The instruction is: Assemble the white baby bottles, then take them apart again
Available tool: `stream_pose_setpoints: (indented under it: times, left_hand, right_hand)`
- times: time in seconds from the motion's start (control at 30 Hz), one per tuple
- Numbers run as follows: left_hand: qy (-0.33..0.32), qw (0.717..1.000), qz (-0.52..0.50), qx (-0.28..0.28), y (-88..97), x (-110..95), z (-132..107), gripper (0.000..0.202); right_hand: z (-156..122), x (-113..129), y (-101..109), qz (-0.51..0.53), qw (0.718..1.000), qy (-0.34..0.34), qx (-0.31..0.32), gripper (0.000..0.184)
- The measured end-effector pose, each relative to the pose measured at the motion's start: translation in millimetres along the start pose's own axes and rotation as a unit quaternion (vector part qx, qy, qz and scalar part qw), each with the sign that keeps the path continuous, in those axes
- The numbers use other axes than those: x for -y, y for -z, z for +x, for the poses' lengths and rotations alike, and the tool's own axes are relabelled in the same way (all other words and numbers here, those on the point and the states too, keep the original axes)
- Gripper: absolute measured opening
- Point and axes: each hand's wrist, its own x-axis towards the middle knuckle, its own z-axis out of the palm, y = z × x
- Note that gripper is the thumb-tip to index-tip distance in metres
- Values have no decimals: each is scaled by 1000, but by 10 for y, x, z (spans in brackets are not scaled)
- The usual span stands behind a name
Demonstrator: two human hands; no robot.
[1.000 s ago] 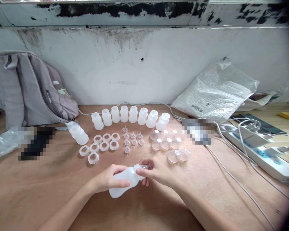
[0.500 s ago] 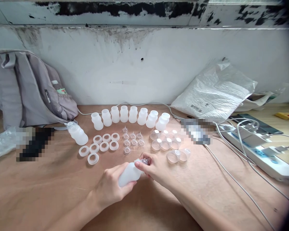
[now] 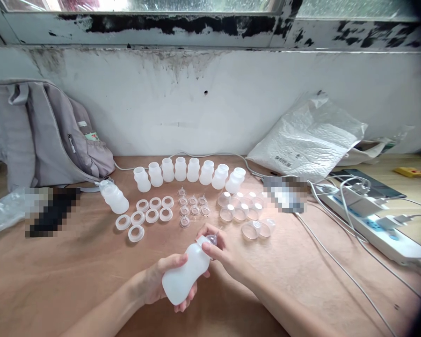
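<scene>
A white baby bottle [image 3: 182, 276] lies tilted between my hands, its top pointing up and right. My left hand [image 3: 161, 281] is wrapped round the body, thumb on top and fingertips showing underneath. My right hand [image 3: 222, 250] grips the collar ring [image 3: 202, 242] at the neck, with a clear nipple [image 3: 212, 239] poking out between the fingers. Just beyond are several loose nipples [image 3: 194, 210], several white collar rings [image 3: 152, 215] to the left and several clear caps [image 3: 250, 230] to the right. Behind them, several topless bottles [image 3: 193, 170] stand in a curved row.
A capped bottle [image 3: 114, 196] stands at the left, near a grey backpack [image 3: 49, 135]. Plastic packaging [image 3: 3, 210] lies by a blurred black object. On the right are a power strip [image 3: 386, 234] with cables and a white plastic mailing bag [image 3: 308, 135] against the wall.
My left hand has turned palm-up under the bottle, and the bottle's base has swung down and left, showing more of its body. My right hand stays at the collar. The camera view has tipped upward slightly.
</scene>
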Motion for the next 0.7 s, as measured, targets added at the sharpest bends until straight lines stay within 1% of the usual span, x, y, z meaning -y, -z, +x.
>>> stream_pose_setpoints:
  times: [0.07, 0.1, 0.2, 0.3, 0.4, 0.47, 0.53, 0.57, 0.6, 0.63, 0.67, 0.7]
  left_hand:
    - [-10, 1000, 19, 8, -38, 11, 13, 45]
    - [-14, 999, 39, 2, -65, 6, 15, 42]
    - [-37, 990, 131, -47, -157, -26, 8, 40]
    - [-86, 964, 235, -95, -226, -65, -11, 39]
    - [-142, 930, 316, -120, -248, -105, -30, 34]
    - [-170, 912, 349, -133, -238, -132, -42, 33]
    - [-184, 898, 370, -152, -214, -153, -51, 34]
    - [-185, 890, 383, -166, -198, -159, -56, 35]
    - [-184, 879, 399, -183, -182, -163, -60, 35]
    - [-181, 867, 417, -202, -167, -165, -64, 35]
    - [-176, 856, 434, -220, -153, -164, -67, 33]
    - [-171, 847, 446, -235, -142, -162, -70, 32]
  right_hand:
    - [-4, -1, -37, -1, 999, -1, -32, 33]
    - [-2, 3, -46, -7, 999, 2, -49, 33]
    - [11, 13, -42, -41, 995, 12, -85, 35]
    - [31, 3, -32, -61, 994, 21, -90, 33]
    - [45, 4, -26, -99, 989, 46, -98, 32]
    - [35, 46, 22, -150, 984, 48, -80, 30]
    - [-6, 134, 147, -219, 974, 39, -51, 31]
    - [-41, 191, 243, -260, 964, 37, -50, 33]
    - [-85, 252, 357, -312, 948, 32, -64, 36]
    - [-138, 312, 484, -369, 922, 30, -110, 37]
    - [-195, 363, 617, -435, 886, 17, -158, 35]
    - [-254, 400, 747, -504, 838, 3, -210, 32]
